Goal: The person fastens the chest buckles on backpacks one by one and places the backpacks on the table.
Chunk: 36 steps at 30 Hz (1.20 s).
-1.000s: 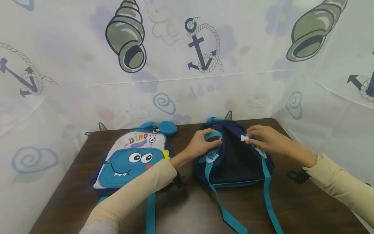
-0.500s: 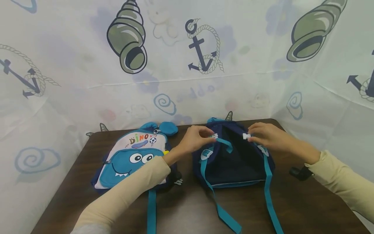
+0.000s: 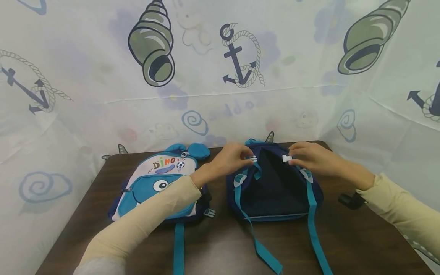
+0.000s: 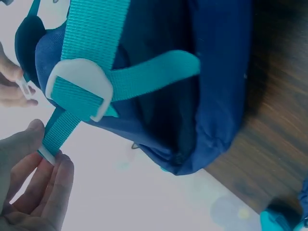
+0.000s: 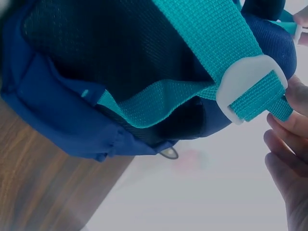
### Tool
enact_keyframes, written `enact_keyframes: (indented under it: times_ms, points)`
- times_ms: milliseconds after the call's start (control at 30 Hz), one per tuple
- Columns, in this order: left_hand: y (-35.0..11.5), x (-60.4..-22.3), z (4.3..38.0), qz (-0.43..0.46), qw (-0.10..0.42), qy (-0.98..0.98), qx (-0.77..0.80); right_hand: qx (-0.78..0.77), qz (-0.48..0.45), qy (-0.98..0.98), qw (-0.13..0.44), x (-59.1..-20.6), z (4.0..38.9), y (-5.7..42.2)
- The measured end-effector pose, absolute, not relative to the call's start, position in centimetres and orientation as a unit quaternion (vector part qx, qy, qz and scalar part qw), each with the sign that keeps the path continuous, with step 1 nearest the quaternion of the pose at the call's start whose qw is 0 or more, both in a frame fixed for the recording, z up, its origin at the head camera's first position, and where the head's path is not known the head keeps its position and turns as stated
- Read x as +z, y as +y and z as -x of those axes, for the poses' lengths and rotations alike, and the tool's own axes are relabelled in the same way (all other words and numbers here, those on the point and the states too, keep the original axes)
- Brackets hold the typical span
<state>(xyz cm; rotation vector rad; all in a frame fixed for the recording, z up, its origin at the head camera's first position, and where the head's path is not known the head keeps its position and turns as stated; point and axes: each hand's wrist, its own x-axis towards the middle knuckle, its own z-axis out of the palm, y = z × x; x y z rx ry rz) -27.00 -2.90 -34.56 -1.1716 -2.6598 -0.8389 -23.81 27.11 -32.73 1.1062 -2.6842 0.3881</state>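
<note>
A navy backpack lies on the table with its strap side up. My left hand pinches a white pronged buckle half on a teal strap, whose loose tail hangs below. Across a short gap, my right hand holds the other white buckle half between thumb and fingers. The two halves face each other over the backpack's upper part, apart. Close up in the left wrist view, a white strap adjuster sits beside my fingers; a matching adjuster shows in the right wrist view.
To the left lies a second backpack with a dinosaur face, partly covered by my left sleeve. An unfastened buckle sticks out at its side. Teal straps trail toward the table's front. A patterned cloth hangs behind.
My left hand has shifted from a bent strap loop to show the pronged buckle half pointing right, its strap tail now hanging down. My right hand has barely moved.
</note>
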Motion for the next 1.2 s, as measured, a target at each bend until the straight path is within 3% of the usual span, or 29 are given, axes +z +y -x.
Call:
enact_keyframes:
  times_ms: [233,1200]
  points:
    - [-1.3,-34.0,26.6,0.410,0.043,-0.874,-0.258,0.147,-0.376,-0.912,0.075,-32.5,23.9,25.8]
    - [1.1,-34.3,26.2,0.438,0.040,-0.871,-0.218,0.153,-0.390,-0.906,0.069,-33.8,24.6,25.0]
